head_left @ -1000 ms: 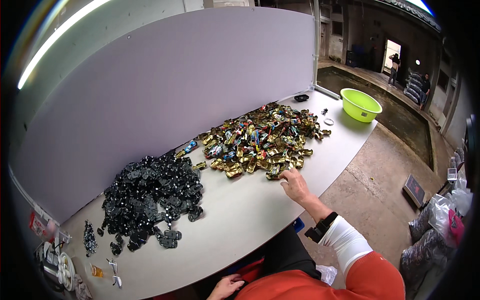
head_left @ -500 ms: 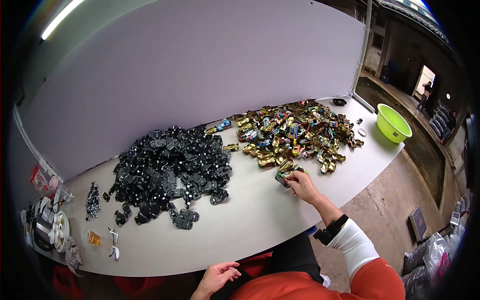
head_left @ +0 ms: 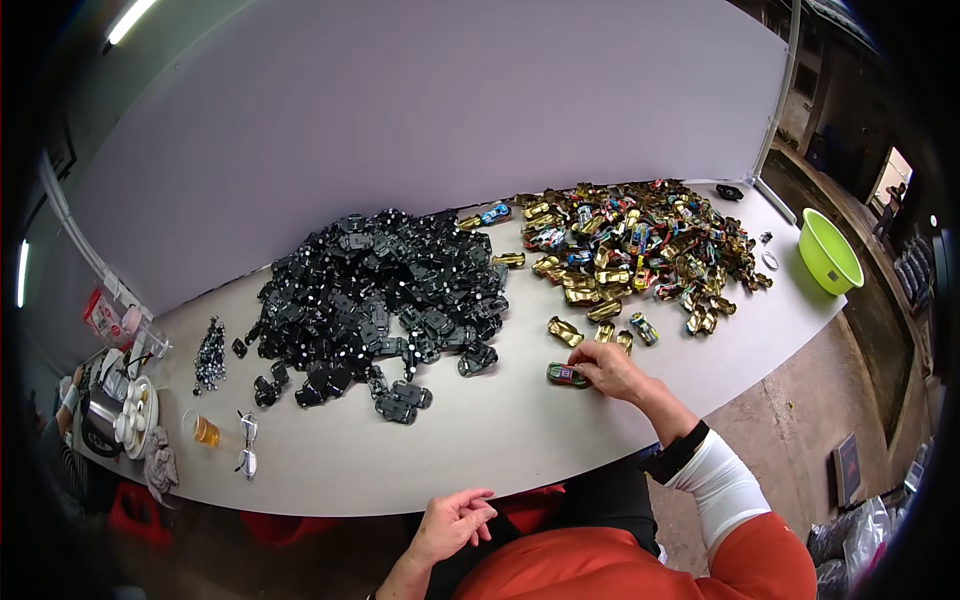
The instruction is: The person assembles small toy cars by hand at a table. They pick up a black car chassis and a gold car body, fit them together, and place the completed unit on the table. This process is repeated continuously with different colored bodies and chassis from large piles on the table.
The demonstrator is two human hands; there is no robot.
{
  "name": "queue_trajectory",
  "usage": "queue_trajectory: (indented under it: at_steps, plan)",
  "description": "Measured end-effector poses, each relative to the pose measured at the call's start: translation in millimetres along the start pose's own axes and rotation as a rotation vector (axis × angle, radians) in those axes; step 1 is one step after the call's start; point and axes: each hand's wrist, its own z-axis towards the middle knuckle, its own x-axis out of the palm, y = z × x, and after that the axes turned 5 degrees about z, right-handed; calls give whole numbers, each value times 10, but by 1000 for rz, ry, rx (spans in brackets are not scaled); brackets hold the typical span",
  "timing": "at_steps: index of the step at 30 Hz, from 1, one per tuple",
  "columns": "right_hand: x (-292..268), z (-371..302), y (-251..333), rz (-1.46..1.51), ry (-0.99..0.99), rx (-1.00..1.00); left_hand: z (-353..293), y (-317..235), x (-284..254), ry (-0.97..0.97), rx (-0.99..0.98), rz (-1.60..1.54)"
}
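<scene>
- Right-hand fingers [head_left: 585, 368] curled and pinched on a small green toy car body [head_left: 567, 375], pressing it flat against the desk [head_left: 520, 430].
- Right hand [head_left: 612, 370] reaching in from the lower right, black wristband and white sleeve behind it.
- Toy car body lying on the desk's bare front strip, just short of a few loose gold car bodies [head_left: 565, 331] and well below the heap.
- Judged light, rigid and hard-shelled, probably glossy and a little slick; best taken by the long sides between thumb and forefinger, not by the nose or tail.
- Not likely fragile, though small enough to skid or flip under a careless push.
- Left hand [head_left: 455, 520] low at the desk's near edge, fingers loosely bent and half open, holding nothing.
- Beyond the right hand, a broad heap of gold and multicoloured car bodies [head_left: 640, 245].
- To the left, a larger heap of black chassis parts [head_left: 385, 295], strays scattered along its front.
- Farther left, a small pile of dark little pieces [head_left: 210, 350], a cup of amber drink [head_left: 200, 428], folded glasses [head_left: 247, 445].
- At the far right end, a lime-green basin [head_left: 830, 252].
</scene>
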Motion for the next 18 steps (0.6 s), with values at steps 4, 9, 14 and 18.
queue_trajectory:
  at_steps: [4, 9, 14, 18]
  plan:
    - [97, 12, 68, -153, -120, -122, 5, 50, -102, -100, 32, -73]
    - [138, 3, 73, -194, -167, -149, -25, -43, -274, -244, 48, -25]
    - [130, -64, 250, -337, -172, -134, 161, -5, -793, -694, 213, 557]
    - [113, -57, 329, -387, -82, -135, 393, -207, -1006, -935, 254, 938]
